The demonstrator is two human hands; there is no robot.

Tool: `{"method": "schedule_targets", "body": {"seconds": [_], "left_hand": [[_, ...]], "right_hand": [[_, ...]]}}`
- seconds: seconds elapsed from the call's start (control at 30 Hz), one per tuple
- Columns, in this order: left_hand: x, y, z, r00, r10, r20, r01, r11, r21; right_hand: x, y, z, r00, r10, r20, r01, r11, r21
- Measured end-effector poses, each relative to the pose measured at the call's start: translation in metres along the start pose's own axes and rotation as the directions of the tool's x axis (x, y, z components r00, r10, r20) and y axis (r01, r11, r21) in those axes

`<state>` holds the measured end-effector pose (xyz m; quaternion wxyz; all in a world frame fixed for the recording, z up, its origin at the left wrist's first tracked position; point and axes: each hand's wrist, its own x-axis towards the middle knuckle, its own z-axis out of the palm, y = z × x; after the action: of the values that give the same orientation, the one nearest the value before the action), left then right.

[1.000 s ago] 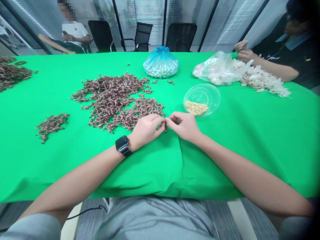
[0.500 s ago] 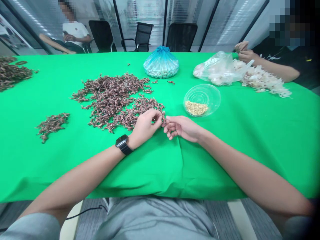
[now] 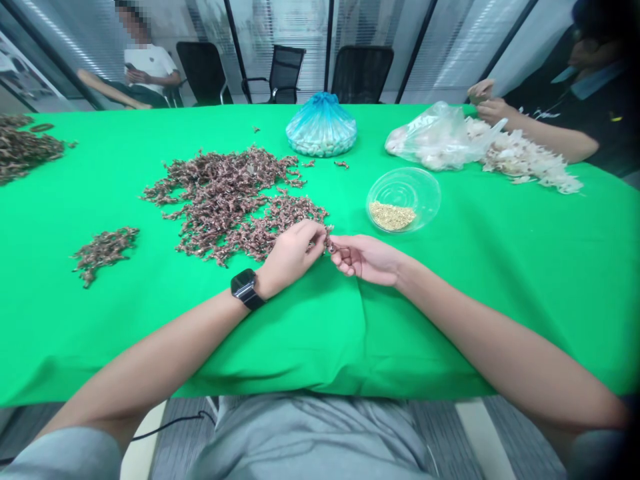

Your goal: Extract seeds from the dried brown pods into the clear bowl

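Pinches a small brown piece [image 3: 329, 240] between the closely set fingertips of the left hand [image 3: 290, 253] and the thumb and forefinger of the right hand [image 3: 370, 260], in the narrow gap between the two. Curls the spare fingers of the right hand loosely toward the palm. Wears a black watch [image 3: 244, 285] just behind the left hand, with a face too dark to read. Has a large heap [image 3: 220, 187] of similar pieces just beyond the left hand, and a smaller heap [image 3: 105, 252] well to the left of it. Has a clear round dish [image 3: 427, 193] of golden bits [image 3: 393, 217] just beyond the right hand, on the green-covered table [image 3: 525, 267]. Shows, farther past both hands, a gathered blue bag [image 3: 321, 123] and, beyond the right hand, a clear bag [image 3: 430, 137] beside pale flakes [image 3: 530, 160]. Includes, far off to the right of the right hand, a co-worker in a dark shirt [image 3: 575, 100] with white lettering [image 3: 540, 115] too small to read and a yellow mark [image 3: 616, 119].
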<state>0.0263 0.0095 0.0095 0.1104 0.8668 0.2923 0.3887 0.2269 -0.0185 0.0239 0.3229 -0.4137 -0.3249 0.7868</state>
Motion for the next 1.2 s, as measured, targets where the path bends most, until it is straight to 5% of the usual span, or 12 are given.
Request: {"method": "schedule_targets", "body": {"seconds": [0.3,0.5,0.73,0.9,1.2], "left_hand": [[0.004,-0.007,-0.011,0.975,0.195,0.11,-0.208,0.971,0.12],[0.004,0.0,-0.005,0.994,-0.098,-0.057,0.091,0.99,-0.111],[0.006,0.0,0.005,0.895,-0.433,0.107,0.419,0.736,-0.531],[0.009,0.001,0.002,0.866,-0.457,0.202,0.475,0.628,-0.616],[0.009,-0.002,0.0,0.877,-0.408,0.253,0.472,0.636,-0.611]], "right_hand": [[-0.003,-0.005,0.001,0.999,0.04,0.008,-0.041,0.997,0.067],[0.001,0.004,0.002,0.971,-0.24,0.026,0.238,0.935,-0.264],[0.007,0.014,0.002,0.87,-0.493,-0.003,0.415,0.737,-0.533],[0.005,0.016,0.003,0.829,-0.559,-0.007,0.422,0.635,-0.647],[0.005,0.016,0.0,0.8,-0.598,0.047,0.443,0.537,-0.718]]}}
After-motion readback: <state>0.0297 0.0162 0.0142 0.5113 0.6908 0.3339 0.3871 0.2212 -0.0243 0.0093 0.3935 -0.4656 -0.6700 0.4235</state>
